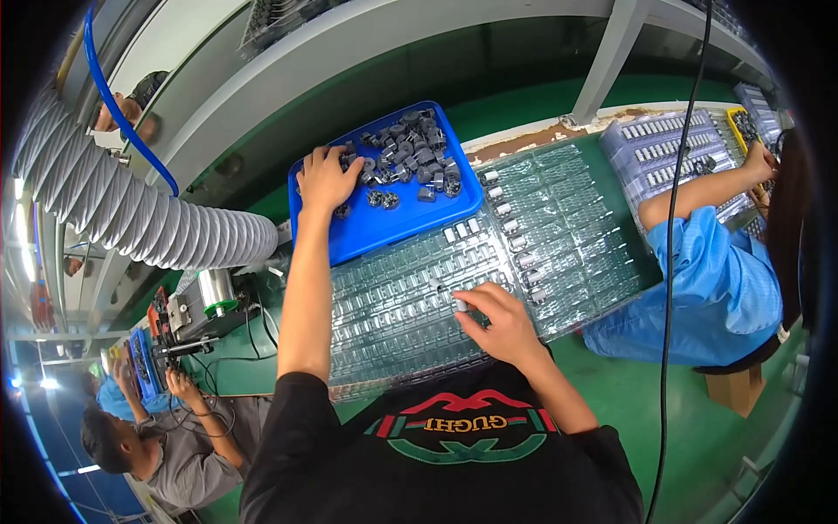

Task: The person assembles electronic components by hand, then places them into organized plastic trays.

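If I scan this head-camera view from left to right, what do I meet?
Ribbed grey hose → left hand reaching among dark round parts → right hand with a small pale cylinder at its fingertips → slanted grey post → cardboard box.

The tray [371,236] under my left hand [326,179] is smooth, glossy blue plastic; the dark grey parts [425,157] in it look mostly matt. My right hand [502,323] pinches a small cylinder [461,304], pale and metallic-looking. The moulded sheets [567,205] before me are clear, shiny plastic full of highlights. My shirt [393,480] is matt black cloth, and the pale duct [157,218] on my left looks ridged.
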Available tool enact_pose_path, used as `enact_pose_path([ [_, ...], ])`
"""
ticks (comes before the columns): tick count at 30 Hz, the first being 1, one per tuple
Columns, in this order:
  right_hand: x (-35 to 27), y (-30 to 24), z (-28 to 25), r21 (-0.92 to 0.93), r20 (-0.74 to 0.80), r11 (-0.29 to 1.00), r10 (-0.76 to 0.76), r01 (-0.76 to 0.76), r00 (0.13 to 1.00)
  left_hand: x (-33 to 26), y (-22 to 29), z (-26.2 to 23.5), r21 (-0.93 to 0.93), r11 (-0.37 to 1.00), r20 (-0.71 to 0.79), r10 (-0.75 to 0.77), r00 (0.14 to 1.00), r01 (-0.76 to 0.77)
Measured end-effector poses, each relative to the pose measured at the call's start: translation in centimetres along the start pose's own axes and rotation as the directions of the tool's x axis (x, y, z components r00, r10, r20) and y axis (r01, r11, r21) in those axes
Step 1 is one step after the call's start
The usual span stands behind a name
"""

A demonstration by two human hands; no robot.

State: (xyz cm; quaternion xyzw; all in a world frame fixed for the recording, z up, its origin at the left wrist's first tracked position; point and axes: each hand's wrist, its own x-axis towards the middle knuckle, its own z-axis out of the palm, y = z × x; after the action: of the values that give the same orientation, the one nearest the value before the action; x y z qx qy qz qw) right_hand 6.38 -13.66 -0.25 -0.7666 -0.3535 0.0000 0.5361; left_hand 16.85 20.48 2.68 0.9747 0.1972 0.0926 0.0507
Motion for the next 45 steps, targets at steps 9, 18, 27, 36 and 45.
enact_pose_path([
  [9,0.0,0.2,-0.1,0.006,0.023,0.999,0.051,-0.051,0.998,-2.4,-2.6,-0.8,-0.176,0.976,0.162,0.159,0.974,-0.13],
  [18,0.4,0.1,-0.2,0.024,0.036,0.998,0.054,-0.055,0.998,-6.3,-0.5,-2.9,-0.127,0.962,-0.089,0.233,0.969,-0.243],
  [27,0.1,-0.2,-0.1,0.024,0.034,0.999,0.043,-0.044,0.999,3.5,7.1,1.3,-0.285,0.839,-0.172,0.431,0.886,-0.464],
  [36,0.0,0.2,-0.4,0.02,0.049,0.997,0.079,-0.08,0.996,3.6,7.6,1.4,-0.32,0.849,0.202,0.494,0.845,-0.42],
  [45,0.3,0.4,-0.1,0.008,0.012,1.0,0.029,-0.029,1.0,-1.2,5.5,-0.7,-0.407,0.811,0.225,0.536,0.814,-0.421],
])
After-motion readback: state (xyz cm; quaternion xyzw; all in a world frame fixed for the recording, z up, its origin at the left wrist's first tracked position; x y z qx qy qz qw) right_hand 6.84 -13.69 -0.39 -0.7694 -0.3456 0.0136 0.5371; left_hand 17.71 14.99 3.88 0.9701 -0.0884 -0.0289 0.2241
